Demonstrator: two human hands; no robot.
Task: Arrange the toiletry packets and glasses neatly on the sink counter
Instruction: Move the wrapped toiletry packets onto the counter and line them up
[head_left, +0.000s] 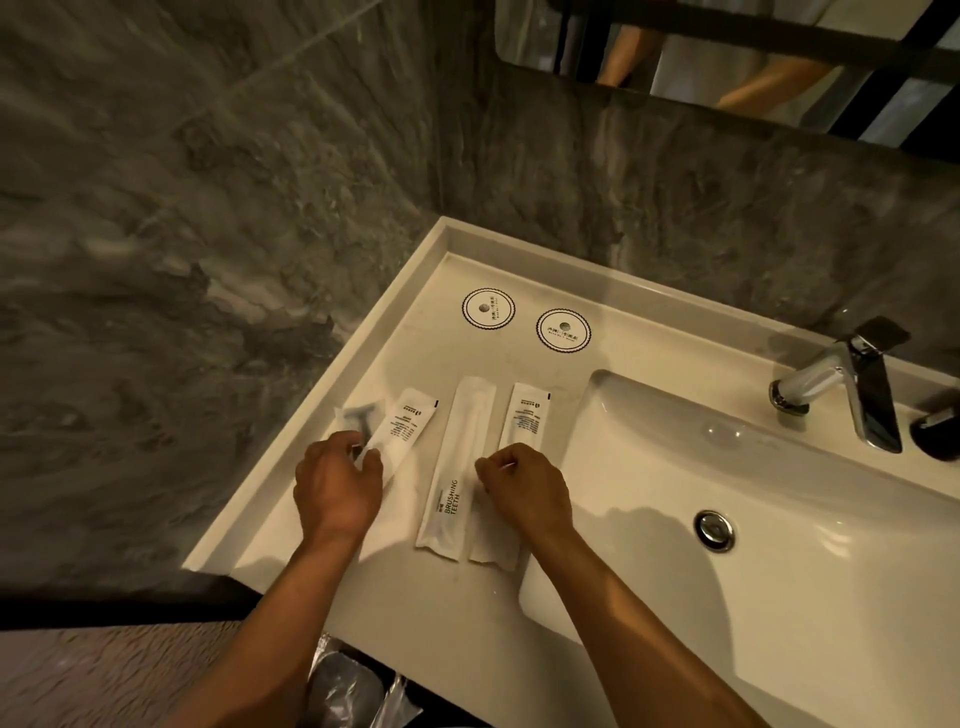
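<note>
Several white toiletry packets lie in a row on the white sink counter, left of the basin. From the left they are a clear razor packet, a short printed packet, a long packet marked BRUSHING TEETH and another short printed packet. A further white packet sticks out below my right hand. My left hand rests fingertips-down on the lower end of the razor packet. My right hand pinches the edge of the packet beside the long one. Two round logo paper discs sit at the back; I see no glass under them.
The basin with its drain fills the right side. A chrome tap and a dark object stand behind it. Grey marble walls close the left and back. A bin with a plastic liner sits under the counter's front edge.
</note>
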